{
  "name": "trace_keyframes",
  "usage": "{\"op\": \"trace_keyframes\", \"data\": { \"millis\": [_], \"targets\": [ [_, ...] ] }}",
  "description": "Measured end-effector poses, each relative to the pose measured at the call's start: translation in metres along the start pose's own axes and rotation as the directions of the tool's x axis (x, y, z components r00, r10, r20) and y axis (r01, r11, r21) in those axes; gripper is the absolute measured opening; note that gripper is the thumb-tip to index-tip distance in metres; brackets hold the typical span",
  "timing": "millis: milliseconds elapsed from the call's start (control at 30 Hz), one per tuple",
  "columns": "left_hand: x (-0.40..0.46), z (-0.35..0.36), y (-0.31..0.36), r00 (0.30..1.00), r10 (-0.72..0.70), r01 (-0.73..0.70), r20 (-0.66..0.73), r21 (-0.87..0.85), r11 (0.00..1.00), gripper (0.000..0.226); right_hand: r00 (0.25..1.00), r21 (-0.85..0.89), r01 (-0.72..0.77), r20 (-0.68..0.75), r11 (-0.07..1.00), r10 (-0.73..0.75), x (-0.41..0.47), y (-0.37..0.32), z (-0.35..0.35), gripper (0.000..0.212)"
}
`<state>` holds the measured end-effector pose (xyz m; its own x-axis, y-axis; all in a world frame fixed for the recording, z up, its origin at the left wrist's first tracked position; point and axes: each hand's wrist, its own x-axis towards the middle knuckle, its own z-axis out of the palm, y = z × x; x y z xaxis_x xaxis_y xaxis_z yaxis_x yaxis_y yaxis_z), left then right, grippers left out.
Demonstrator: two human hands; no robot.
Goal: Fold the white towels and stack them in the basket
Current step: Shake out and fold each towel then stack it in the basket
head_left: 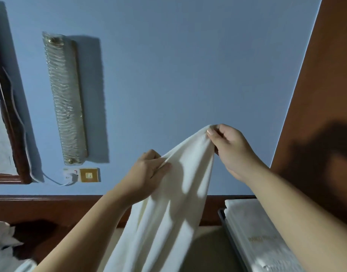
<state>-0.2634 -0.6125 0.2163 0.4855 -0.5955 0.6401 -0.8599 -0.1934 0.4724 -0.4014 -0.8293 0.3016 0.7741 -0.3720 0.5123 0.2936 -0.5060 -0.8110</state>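
Your white towel (174,203) hangs raised before the blue wall (168,65); its lower end is cut off by the frame's bottom edge; your right hand (229,150) pinches its top corner, your left hand (147,173) pinches the edge just below, both grips grasping cloth; your right forearm partly hides the folded white stack (253,232) at lower right; a wall lamp (64,99) and socket (70,174) stand left.

Two hands, left hand (147,173) and right hand (231,150); one hanging white towel (168,213) (more crumpled white cloth (3,238) bottom-left); one wall lamp (64,101).
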Motion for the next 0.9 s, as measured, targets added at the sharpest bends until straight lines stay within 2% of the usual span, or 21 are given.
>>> {"op": "trace_keyframes", "data": {
  "millis": [100,233,333,400,500,600,700,767,833,900],
  "targets": [
    [-0.035,0.019,-0.031,0.990,-0.085,0.089,0.115,-0.030,0.996,0.037,0.992,-0.162,0.004,0.128,0.987,0.017,-0.013,0.015,0.009,0.016],
    [-0.084,0.044,-0.066,0.949,-0.271,0.277,0.161,-0.013,0.961,0.054,0.984,-0.182,0.087,0.170,0.979,-0.055,-0.021,0.014,0.020,0.023],
    [-0.112,0.061,-0.083,0.884,-0.444,0.451,0.148,-0.013,0.892,0.039,0.950,-0.327,0.151,0.308,0.933,-0.046,-0.018,0.017,0.024,0.033],
    [-0.125,0.066,-0.090,0.869,-0.477,0.488,0.134,-0.068,0.870,0.025,0.897,-0.524,0.202,0.438,0.827,0.058,-0.017,0.024,0.027,0.036],
    [-0.129,0.060,-0.098,0.911,-0.407,0.409,0.062,-0.023,0.912,0.023,0.804,-0.772,0.323,0.529,0.547,0.272,-0.020,0.042,0.024,0.034],
    [-0.125,0.046,-0.103,0.974,-0.219,0.213,0.059,0.089,0.973,0.020,0.769,-0.847,0.374,0.511,0.378,0.384,-0.028,0.058,0.015,0.026],
    [-0.120,0.035,-0.101,0.995,-0.046,0.027,0.087,0.213,0.977,0.025,0.795,-0.888,0.331,0.444,0.318,0.412,-0.035,0.076,0.010,0.022],
    [-0.116,0.033,-0.098,0.995,0.020,-0.045,0.098,0.262,0.964,0.031,0.793,-0.905,0.320,0.417,0.280,0.443,-0.040,0.093,0.012,0.029],
    [-0.113,0.035,-0.094,0.992,0.066,-0.095,0.110,0.281,0.955,0.032,0.784,-0.912,0.296,0.402,0.285,0.473,-0.044,0.105,0.013,0.026],
    [-0.115,0.037,-0.093,0.990,0.092,-0.120,0.108,0.283,0.952,0.033,0.796,-0.913,0.247,0.382,0.324,0.470,-0.047,0.106,0.015,0.013]
  ]
}}
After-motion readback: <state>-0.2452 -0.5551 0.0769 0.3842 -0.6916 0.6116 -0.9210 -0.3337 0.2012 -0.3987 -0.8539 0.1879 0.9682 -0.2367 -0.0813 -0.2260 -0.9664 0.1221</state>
